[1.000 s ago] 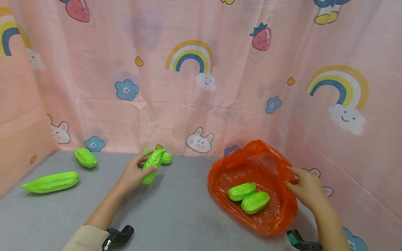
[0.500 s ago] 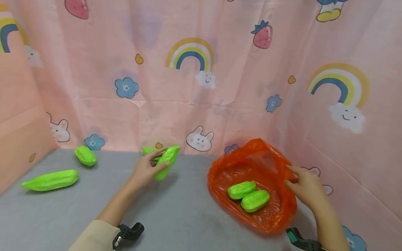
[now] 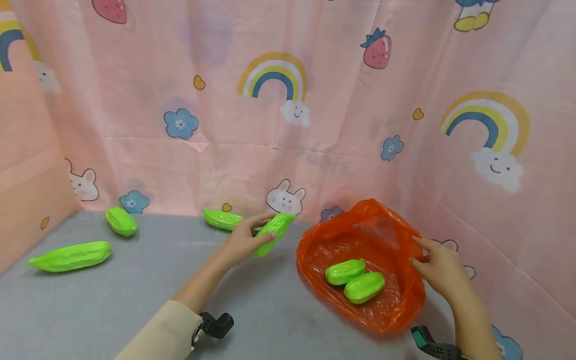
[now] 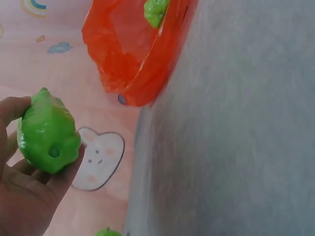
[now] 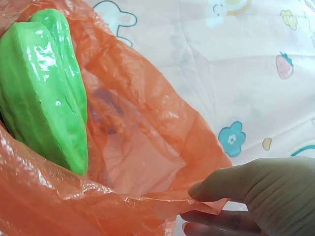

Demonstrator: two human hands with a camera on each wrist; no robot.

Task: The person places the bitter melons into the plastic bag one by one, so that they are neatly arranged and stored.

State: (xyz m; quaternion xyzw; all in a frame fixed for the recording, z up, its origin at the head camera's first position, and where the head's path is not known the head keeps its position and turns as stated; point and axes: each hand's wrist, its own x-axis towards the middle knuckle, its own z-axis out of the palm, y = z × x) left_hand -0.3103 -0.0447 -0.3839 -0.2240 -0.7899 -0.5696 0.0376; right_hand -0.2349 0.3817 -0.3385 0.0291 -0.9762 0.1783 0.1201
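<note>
In the head view my left hand (image 3: 243,242) holds a green bitter melon (image 3: 275,234) up off the grey table, its pointed end tilted up to the right. The left wrist view shows thumb and fingers curled round this melon (image 4: 49,132), its blunt end toward the camera. At right lies an orange plastic bag (image 3: 396,315), mouth open, with two bitter melons (image 3: 364,288) side by side inside. My right hand (image 3: 443,267) pinches the bag's right rim between thumb and fingers, plain in the right wrist view, where the bag's edge (image 5: 202,202) passes between them.
Behind my left hand a bitter melon (image 3: 222,220) lies near the back curtain. A short one (image 3: 121,221) and a long one (image 3: 72,256) lie at the left of the grey table (image 3: 135,300). A pink patterned curtain (image 3: 333,150) encloses the back and sides.
My left hand has carried the bitter melon rightward, nearer the bag, uncovering more of the melon behind. My right hand stays at the bag's rim.
</note>
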